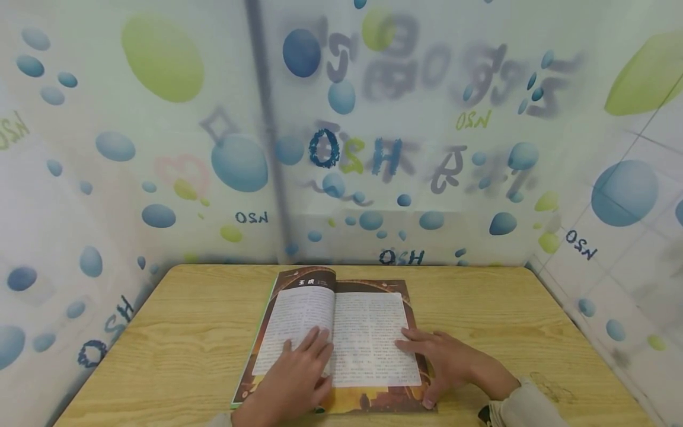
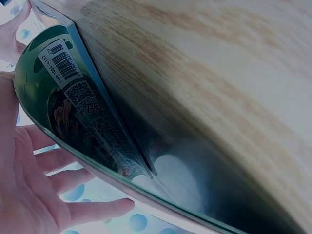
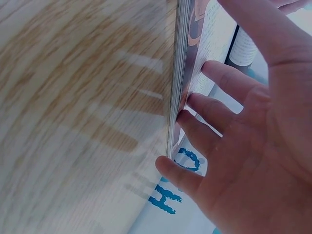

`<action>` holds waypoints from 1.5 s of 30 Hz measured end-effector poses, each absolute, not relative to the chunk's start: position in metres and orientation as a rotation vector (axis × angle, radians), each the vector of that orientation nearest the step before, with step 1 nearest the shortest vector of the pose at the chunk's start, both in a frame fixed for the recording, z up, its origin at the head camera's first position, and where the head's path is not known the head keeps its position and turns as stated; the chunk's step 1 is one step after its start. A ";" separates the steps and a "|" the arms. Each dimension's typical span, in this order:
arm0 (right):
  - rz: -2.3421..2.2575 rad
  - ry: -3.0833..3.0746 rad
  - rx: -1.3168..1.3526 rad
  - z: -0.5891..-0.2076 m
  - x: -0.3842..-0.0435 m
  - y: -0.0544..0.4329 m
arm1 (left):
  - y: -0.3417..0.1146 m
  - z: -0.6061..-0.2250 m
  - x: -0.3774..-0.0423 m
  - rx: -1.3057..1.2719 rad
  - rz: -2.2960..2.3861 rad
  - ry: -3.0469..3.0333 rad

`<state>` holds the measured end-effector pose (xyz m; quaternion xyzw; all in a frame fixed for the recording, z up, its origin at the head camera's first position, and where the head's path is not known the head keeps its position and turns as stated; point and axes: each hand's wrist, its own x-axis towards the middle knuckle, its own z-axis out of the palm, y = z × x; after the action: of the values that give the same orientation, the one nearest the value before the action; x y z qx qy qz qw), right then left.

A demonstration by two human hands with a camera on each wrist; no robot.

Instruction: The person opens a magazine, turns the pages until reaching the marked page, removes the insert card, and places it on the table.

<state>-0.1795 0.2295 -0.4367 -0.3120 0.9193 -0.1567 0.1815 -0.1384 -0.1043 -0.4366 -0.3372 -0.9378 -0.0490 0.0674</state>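
Observation:
An open magazine (image 1: 368, 338) lies on the table, with columns of small print and dark brown page borders. My left hand (image 1: 293, 376) rests on the lower part of its left page, close to the spine, fingers extended. At the right page's outer edge, my right hand (image 1: 450, 359) touches the paper with loosely bent fingers, its thumb near the bottom corner. The left wrist view shows the green back cover (image 2: 44, 70) with a barcode, lifted off the table and curved. In the right wrist view, fingertips of the right hand (image 3: 253, 141) touch the magazine's page edges (image 3: 178, 73).
The pale wood-grain table (image 1: 181, 332) extends to both sides of the magazine. Behind it and along both sides hang whitish translucent sheets (image 1: 224, 237) printed with blue and green dots and lettering. A dark vertical bar (image 1: 269, 130) shows at the back.

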 end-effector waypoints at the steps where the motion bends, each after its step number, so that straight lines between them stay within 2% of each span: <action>1: -0.443 2.596 -0.883 -0.437 -0.180 0.230 | -0.104 -0.436 -0.138 -1.014 -0.151 -2.827; 29: -0.449 2.607 -1.006 -0.429 -0.183 0.230 | -0.102 -0.443 -0.138 -0.966 -0.144 -2.836; 45: -0.521 2.732 -1.034 -0.418 -0.186 0.226 | -0.092 -0.441 -0.137 -0.977 0.108 -2.742</action>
<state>-0.1856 0.2259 -0.4176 -0.3472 0.9172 -0.1748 0.0871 -0.1367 -0.0917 -0.4409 -0.3332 -0.9352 0.0370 0.1142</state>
